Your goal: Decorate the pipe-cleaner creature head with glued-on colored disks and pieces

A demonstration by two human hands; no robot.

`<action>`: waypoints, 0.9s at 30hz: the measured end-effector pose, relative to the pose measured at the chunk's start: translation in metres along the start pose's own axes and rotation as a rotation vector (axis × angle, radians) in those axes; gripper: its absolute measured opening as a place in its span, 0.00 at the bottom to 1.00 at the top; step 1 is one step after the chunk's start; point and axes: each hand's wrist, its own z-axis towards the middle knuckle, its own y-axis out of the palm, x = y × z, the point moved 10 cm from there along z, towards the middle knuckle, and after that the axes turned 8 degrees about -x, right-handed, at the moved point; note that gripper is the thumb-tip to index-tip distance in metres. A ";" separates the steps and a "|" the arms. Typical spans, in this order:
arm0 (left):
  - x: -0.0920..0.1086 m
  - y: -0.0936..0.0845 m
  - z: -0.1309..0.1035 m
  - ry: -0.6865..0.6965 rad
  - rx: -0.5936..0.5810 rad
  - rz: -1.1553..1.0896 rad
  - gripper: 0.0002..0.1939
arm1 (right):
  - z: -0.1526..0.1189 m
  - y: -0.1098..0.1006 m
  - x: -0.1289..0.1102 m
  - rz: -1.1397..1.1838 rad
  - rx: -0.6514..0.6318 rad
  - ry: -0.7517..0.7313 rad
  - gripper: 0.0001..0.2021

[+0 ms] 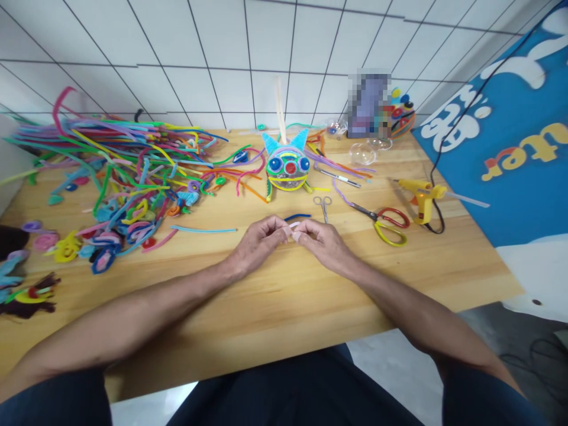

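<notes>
My left hand and my right hand meet over the middle of the table, fingertips pinched together. Between them is a short pale pipe cleaner, mostly covered by the fingers. Just behind lies a dark blue pipe cleaner piece. Farther back stands a round clear figure with blue ears, blue eyes, a red nose and a yellow mouth line. Small silver scissors lie behind my right hand. A light blue pipe cleaner rests to the left of my left hand.
A large heap of coloured pipe cleaners covers the back left. At the right lie red-and-yellow scissors and a yellow glue gun with a dark cord. Clear plastic domes sit at the back, before the tiled wall.
</notes>
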 end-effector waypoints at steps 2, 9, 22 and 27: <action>0.002 0.000 0.000 0.001 0.010 0.007 0.16 | 0.000 -0.002 0.001 0.020 0.019 -0.002 0.07; 0.014 0.007 0.000 0.035 -0.039 0.067 0.13 | -0.003 -0.013 -0.026 -0.162 0.136 -0.302 0.05; 0.003 0.007 0.005 -0.005 -0.024 -0.168 0.18 | -0.024 -0.024 -0.058 -0.467 0.335 -0.513 0.09; 0.000 0.009 0.004 -0.034 -0.020 -0.254 0.21 | -0.027 -0.008 -0.066 -0.546 0.286 -0.591 0.11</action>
